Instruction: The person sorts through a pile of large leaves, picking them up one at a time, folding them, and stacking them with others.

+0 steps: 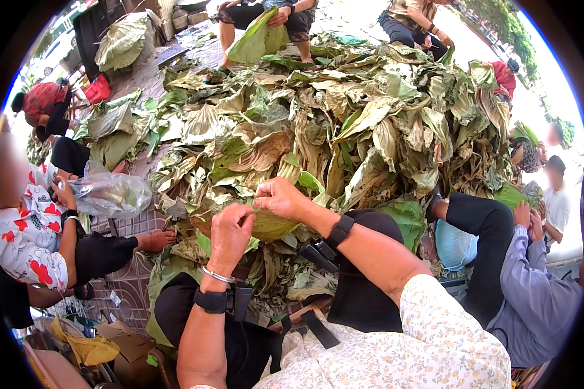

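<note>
My left hand (pixel 230 235), with a metal bangle and a black strap on its wrist, is closed with fingertips pressed together. Just right of it and a little farther off, my right hand (pixel 284 198) is in a pinch too. Whatever lies between the fingertips is too small to make out. A yellow-green leaf (pixel 274 225) shows right below my hands, between my knees; whether either hand grips it I cannot tell. Beyond my hands rises a large heap of wilted and dried big leaves (pixel 331 123), brown, tan and green.
On the left a person in a red-patterned white shirt (pixel 36 227) holds a clear plastic bag (pixel 110 194). On the right sits a person in a grey-blue shirt (pixel 538 318), near a light blue rounded thing (pixel 455 245). Several others sit around the heap. A cardboard box (pixel 131 350) stands lower left.
</note>
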`<action>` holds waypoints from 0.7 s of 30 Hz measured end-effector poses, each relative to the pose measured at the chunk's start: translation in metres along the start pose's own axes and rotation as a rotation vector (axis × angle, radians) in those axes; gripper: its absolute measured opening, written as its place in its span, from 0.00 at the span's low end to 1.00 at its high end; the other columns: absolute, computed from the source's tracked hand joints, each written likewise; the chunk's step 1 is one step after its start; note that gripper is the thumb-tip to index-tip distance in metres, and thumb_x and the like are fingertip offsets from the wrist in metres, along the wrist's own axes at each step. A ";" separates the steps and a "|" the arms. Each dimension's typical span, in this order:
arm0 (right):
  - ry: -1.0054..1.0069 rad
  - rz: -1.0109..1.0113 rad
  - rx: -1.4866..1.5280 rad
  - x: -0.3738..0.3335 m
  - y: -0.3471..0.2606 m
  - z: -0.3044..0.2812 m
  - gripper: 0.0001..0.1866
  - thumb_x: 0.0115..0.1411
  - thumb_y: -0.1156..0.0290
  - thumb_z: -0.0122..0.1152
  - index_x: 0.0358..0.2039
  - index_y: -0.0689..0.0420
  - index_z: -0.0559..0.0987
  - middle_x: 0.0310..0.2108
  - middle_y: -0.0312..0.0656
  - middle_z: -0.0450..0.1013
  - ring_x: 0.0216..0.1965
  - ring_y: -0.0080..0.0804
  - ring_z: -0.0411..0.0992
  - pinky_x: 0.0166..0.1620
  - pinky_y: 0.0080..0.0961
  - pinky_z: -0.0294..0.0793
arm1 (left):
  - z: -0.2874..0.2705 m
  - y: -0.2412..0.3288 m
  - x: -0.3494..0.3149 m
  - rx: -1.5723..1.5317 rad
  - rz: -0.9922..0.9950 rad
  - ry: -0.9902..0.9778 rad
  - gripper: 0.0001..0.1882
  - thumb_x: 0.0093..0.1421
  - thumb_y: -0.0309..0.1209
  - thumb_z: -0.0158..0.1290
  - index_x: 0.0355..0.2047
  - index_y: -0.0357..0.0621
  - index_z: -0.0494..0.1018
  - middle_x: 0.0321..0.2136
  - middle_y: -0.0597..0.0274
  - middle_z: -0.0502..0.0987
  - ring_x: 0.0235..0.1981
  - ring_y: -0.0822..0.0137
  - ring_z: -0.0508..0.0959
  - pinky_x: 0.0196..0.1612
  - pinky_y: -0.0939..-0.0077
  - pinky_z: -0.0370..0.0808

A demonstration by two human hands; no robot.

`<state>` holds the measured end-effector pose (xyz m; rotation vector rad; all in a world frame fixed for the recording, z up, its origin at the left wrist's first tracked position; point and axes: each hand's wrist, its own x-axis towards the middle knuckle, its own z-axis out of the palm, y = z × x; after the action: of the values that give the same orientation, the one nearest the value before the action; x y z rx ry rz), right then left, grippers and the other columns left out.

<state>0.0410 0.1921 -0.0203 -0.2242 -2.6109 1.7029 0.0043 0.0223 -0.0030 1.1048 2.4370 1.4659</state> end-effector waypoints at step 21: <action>0.503 -0.041 -0.218 0.010 0.021 -0.047 0.06 0.49 0.76 0.59 0.24 0.66 0.74 0.22 0.54 0.71 0.26 0.47 0.71 0.32 0.36 0.69 | -0.019 0.019 -0.006 -0.241 -0.177 -0.002 0.02 0.52 0.19 0.54 0.27 0.32 0.73 0.22 0.63 0.75 0.16 0.76 0.74 0.18 0.85 0.69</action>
<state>0.0382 0.2444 -0.0211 -0.5206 -2.3862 1.1529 0.0110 0.0095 0.0208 0.8201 2.2154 1.6436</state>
